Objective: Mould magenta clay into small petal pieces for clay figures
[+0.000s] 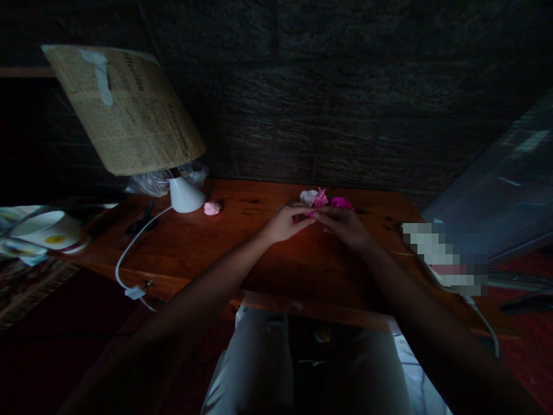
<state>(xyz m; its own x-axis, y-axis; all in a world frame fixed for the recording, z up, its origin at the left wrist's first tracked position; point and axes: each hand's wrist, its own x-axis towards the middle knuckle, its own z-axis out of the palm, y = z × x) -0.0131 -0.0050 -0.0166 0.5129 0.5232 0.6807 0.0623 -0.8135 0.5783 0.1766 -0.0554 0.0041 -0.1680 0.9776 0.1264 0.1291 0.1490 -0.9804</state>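
Over the wooden table, my left hand (283, 223) and my right hand (344, 226) meet at the fingertips. Both pinch a small bright pink piece of modelling clay (310, 214), mostly covered by the fingers. Just behind the hands lie a whitish lump (308, 197), a pink piece with a bumpy, spiky surface (320, 199) and a magenta lump (342, 203). Farther left, a pale pink lump (212, 208) rests by the lamp base. The dim light hides the finer shape of the held piece.
A white lamp (186, 197) with a newspaper-covered shade (125, 109) stands at the left; its white cable (123, 259) hangs over the front edge. Dark scissors (140, 222) lie nearby. A white cup-like container (45, 230) is far left, a pixelated object (444, 259) right. Behind is a stone wall (276, 98).
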